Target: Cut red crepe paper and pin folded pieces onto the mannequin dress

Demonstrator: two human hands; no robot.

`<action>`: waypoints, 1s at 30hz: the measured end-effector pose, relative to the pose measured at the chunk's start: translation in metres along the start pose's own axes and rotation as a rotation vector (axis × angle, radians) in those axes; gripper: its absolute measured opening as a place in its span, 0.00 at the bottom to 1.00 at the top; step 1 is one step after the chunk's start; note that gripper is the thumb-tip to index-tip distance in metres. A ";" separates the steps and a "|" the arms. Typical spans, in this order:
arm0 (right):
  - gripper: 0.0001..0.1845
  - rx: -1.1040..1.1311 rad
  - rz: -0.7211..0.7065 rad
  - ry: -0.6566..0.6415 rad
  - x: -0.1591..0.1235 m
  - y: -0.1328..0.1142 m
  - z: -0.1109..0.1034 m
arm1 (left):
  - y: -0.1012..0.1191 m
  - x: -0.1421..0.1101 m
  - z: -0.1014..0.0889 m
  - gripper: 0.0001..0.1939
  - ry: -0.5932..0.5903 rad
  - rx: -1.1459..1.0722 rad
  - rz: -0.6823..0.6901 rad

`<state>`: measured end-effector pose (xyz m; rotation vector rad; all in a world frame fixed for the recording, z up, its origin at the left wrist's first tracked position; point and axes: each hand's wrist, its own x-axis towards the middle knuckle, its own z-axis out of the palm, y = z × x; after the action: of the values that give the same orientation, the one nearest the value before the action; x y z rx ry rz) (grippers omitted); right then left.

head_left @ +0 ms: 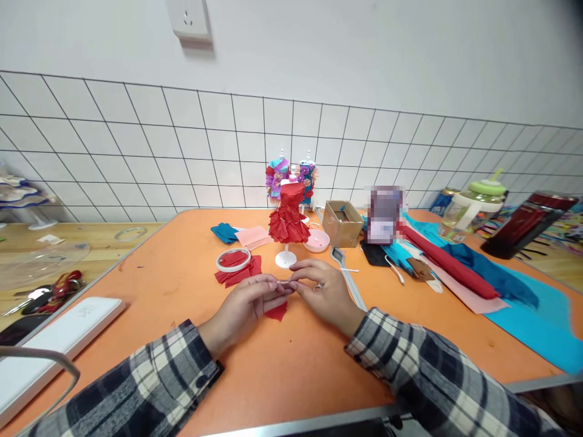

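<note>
My left hand [252, 301] and my right hand [325, 293] meet above the orange table, fingertips pinched together. Between them is something small and thin, too small to make out. Beneath the fingers lies a scrap of red crepe paper [277, 311]. Just beyond stands a miniature dress form in a ruffled red paper dress [290, 212], on a round white base [285, 260]. To its left, a roll of white tape [234, 260] rests on red crepe paper pieces [250, 271]. Scissors [337, 256] lie to the right of the stand, partly behind my right hand.
Two more dressed forms [277, 176] stand behind. A pink bowl [316, 241], a cardboard box [342, 224] and a blurred-out phone [386, 215] are right of centre. Rolled crepe paper [449, 261], a bottle [473, 209] and a thermos [528, 224] fill the right side. A white power bank [68, 340] lies left.
</note>
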<state>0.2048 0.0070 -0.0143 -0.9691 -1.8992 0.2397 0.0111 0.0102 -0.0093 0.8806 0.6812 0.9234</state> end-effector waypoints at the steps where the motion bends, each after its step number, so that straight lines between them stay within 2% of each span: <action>1: 0.04 0.005 0.015 -0.017 0.001 0.001 -0.001 | 0.000 0.000 -0.003 0.04 -0.008 0.098 0.020; 3: 0.04 -0.023 0.031 -0.056 0.002 0.003 -0.003 | 0.001 0.002 -0.009 0.11 0.011 0.295 0.061; 7: 0.04 -0.157 0.024 -0.160 0.003 0.007 -0.008 | 0.008 0.006 -0.015 0.20 0.137 0.700 0.207; 9: 0.05 -0.222 -0.007 -0.203 0.003 0.007 -0.008 | 0.009 0.006 -0.013 0.20 0.141 0.949 0.310; 12: 0.06 -0.264 -0.082 -0.231 0.000 0.003 -0.007 | 0.007 0.004 -0.005 0.15 0.068 1.206 0.438; 17: 0.06 -0.260 -0.165 -0.227 -0.002 0.000 -0.005 | 0.003 0.001 0.004 0.10 -0.028 1.265 0.486; 24: 0.08 -0.218 -0.233 -0.214 -0.002 0.005 -0.006 | 0.006 0.004 -0.005 0.12 -0.042 1.281 0.493; 26: 0.08 -0.205 -0.202 -0.225 -0.002 0.008 -0.003 | 0.004 0.006 -0.009 0.11 -0.024 1.282 0.478; 30: 0.10 -0.113 0.018 -0.264 0.000 0.015 0.000 | -0.001 0.008 -0.012 0.09 -0.014 1.283 0.457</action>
<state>0.2124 0.0172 -0.0226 -1.0726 -2.1644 0.2852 0.0050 0.0209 -0.0166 2.2422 1.0932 0.8127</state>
